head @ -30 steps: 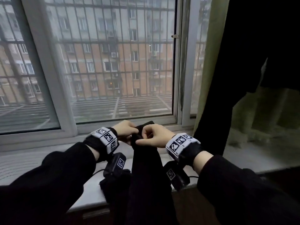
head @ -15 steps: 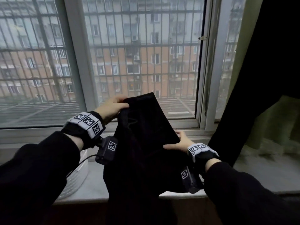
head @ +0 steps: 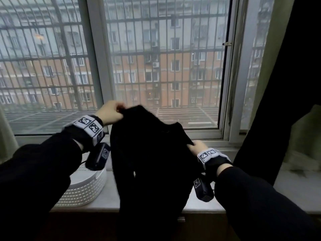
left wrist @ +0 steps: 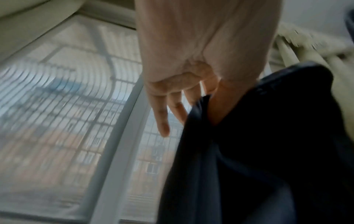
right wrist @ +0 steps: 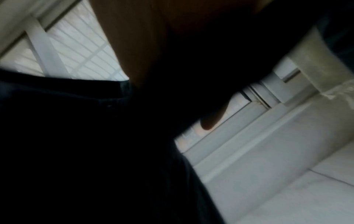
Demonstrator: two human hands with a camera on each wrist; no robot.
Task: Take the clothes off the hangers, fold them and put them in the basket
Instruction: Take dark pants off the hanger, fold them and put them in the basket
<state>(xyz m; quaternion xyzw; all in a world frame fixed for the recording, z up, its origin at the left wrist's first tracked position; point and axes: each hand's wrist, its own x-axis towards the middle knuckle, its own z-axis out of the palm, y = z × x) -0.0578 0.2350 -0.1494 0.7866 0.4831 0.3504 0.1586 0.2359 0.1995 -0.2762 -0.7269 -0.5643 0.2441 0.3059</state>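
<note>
A black garment [head: 151,157] hangs doubled over in front of the window, its lower part dropping past the sill edge. My left hand [head: 112,111] pinches its upper left edge, raised near the glass; in the left wrist view the thumb and forefinger of that hand [left wrist: 206,97] clamp the dark cloth [left wrist: 258,151] while the other fingers hang loose. My right hand [head: 197,146] grips the garment's right edge lower down, by the window frame. The right wrist view is mostly dark cloth [right wrist: 86,144]. A white perforated basket [head: 86,185] sits on the sill under my left forearm.
The pale stone windowsill [head: 295,193] runs left to right under a barred window [head: 165,66]. A dark curtain or hanging garment [head: 286,75] fills the right side, with a pale green curtain [head: 305,136] behind it.
My hands, together at the garment's top a second ago, have spread apart: the left rose and went left, the right dropped to the right edge. The view swung left, showing the basket.
</note>
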